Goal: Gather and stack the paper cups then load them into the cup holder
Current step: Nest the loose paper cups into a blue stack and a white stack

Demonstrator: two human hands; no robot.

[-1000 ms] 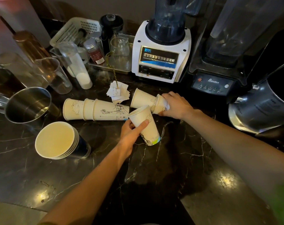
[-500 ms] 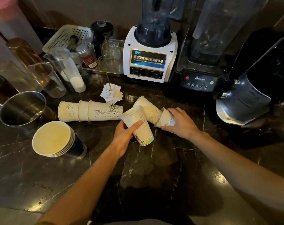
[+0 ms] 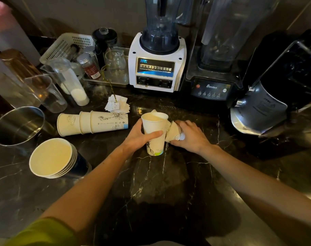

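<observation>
Left hand (image 3: 139, 134) has its grip wrapped round an upright paper cup (image 3: 155, 134) mid-desk (image 3: 169, 183); right hand (image 3: 191, 137) grips tipped-over cups (image 3: 173, 133) touching it; lying stack (image 3: 92, 123) sits left.

The scene was dim and warm-toned, with soft glare on the dark marble counter (image 3: 169, 183) near the white blender (image 3: 157, 63), a broad shadow nearest the person, wide-angle bowing toward the frame edges, and slight softness on the pink-lidded container (image 3: 7, 31) far left.
</observation>
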